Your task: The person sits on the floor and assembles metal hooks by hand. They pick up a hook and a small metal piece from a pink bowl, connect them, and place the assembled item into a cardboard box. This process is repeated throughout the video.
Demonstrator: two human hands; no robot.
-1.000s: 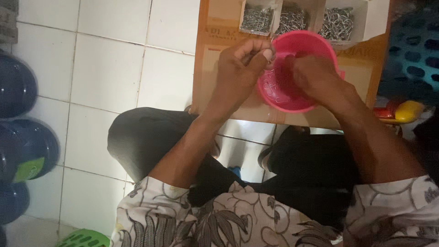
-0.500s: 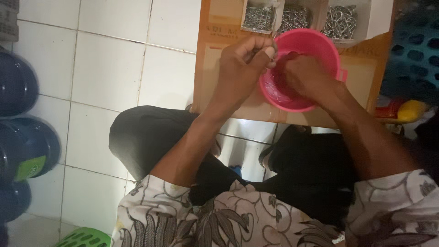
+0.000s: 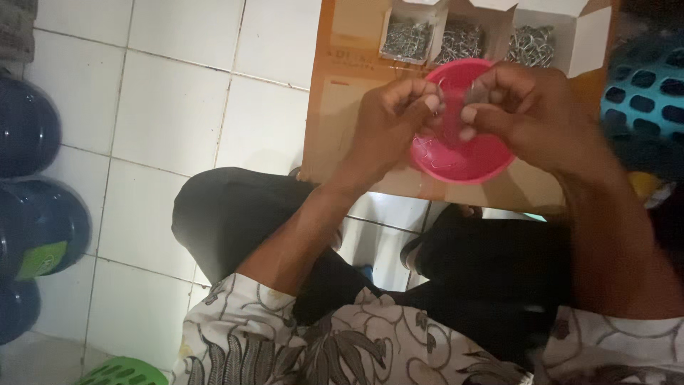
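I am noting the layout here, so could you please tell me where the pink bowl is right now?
In the head view the pink bowl sits upper right of centre on the brown cardboard, under the left hand and right hand, just below the white boxes of metal pieces.

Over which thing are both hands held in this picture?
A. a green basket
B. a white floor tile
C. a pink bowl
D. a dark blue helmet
C: the left hand and the right hand meet just above the pink bowl, which stands on a brown cardboard sheet in front of small boxes of metal pieces.
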